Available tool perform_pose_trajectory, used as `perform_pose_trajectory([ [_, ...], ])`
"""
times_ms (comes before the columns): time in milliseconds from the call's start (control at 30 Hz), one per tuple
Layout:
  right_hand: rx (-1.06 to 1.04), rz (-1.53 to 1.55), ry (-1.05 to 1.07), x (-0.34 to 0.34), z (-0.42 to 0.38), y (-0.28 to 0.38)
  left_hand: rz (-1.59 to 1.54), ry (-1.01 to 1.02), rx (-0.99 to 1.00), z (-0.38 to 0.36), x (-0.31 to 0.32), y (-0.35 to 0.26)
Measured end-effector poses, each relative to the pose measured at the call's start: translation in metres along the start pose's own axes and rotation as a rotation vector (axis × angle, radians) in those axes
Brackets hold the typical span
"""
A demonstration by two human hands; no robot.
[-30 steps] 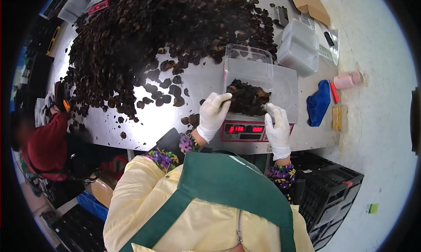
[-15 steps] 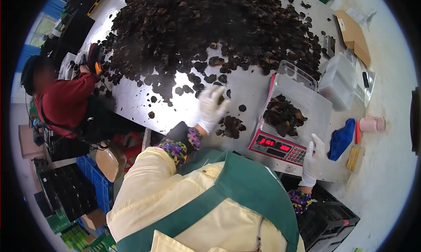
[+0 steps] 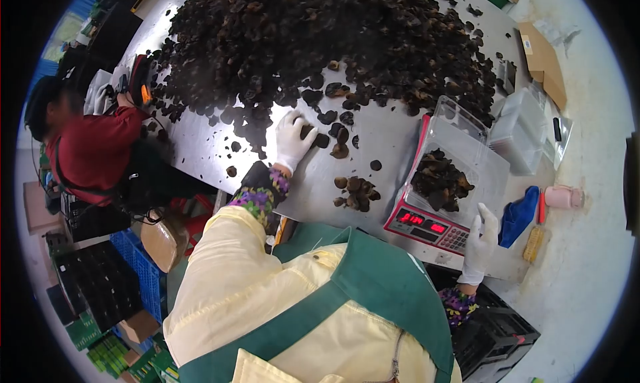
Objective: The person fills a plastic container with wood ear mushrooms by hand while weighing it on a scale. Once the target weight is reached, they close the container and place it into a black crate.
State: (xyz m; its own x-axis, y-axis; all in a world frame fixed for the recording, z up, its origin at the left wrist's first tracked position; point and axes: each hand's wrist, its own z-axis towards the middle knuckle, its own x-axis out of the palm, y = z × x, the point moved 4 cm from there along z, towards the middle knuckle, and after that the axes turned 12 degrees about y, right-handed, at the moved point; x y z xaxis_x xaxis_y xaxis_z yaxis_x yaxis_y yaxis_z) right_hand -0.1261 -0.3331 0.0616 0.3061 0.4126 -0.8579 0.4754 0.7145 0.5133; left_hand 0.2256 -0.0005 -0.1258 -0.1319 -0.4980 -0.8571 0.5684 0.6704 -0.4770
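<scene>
My left hand (image 3: 292,143), in a white glove, is at the lower edge of the large heap of dark, curled, mushroom-like pieces (image 3: 267,43). Its thumb and fingers are round a dark piece (image 3: 307,132), partly hidden by them. My right hand (image 3: 480,246), also gloved, is beside the scale's lower right corner, fingers extended and holding nothing. On the red and silver scale (image 3: 427,228), a clear tray (image 3: 417,198) contains dark pieces (image 3: 440,181). A small cluster of similar pieces (image 3: 358,194) lies left of the scale.
Clear containers (image 3: 519,133), a blue cloth (image 3: 519,216), a yellow brush (image 3: 533,244) and a pink cup (image 3: 564,198) are at the right. A person in red (image 3: 93,150) works at the table's left side. Dark crates (image 3: 500,336) stand below the table's right edge.
My left hand has moved left and slightly away from me, and its fingers have closed round a dark piece. My right hand stays beside the scale. The view has shifted slightly.
</scene>
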Motion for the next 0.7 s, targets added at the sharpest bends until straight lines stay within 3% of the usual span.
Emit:
perform_pose_trajectory([
  [67, 0.002, -0.023, -0.03, 0.0, -0.005, -0.005, -0.064, -0.077, -0.015, -0.024, -0.01, -0.019],
  [167, 0.103, 0.019, -0.003, 0.0, -0.011, -0.005, 0.088, -0.144, -0.056, -0.048, -0.005, -0.026],
  [333, 0.091, 0.011, 0.008, 0.004, -0.007, -0.001, 0.035, 0.006, -0.031, -0.034, -0.003, -0.035],
  [400, 0.082, 0.004, 0.0, 0.004, -0.004, 0.004, -0.015, 0.024, 0.1, -0.029, 0.002, -0.046],
  [567, 0.0, -0.02, -0.046, 0.001, -0.002, 0.011, 0.222, 0.219, 0.177, -0.012, 0.006, -0.087],
  [667, 0.034, -0.017, -0.024, -0.001, -0.005, 0.009, 0.242, 0.264, 0.184, -0.001, 0.014, -0.085],
  [700, 0.036, -0.018, -0.025, -0.002, -0.006, 0.007, 0.234, 0.181, 0.194, 0.0, 0.013, -0.083],
])
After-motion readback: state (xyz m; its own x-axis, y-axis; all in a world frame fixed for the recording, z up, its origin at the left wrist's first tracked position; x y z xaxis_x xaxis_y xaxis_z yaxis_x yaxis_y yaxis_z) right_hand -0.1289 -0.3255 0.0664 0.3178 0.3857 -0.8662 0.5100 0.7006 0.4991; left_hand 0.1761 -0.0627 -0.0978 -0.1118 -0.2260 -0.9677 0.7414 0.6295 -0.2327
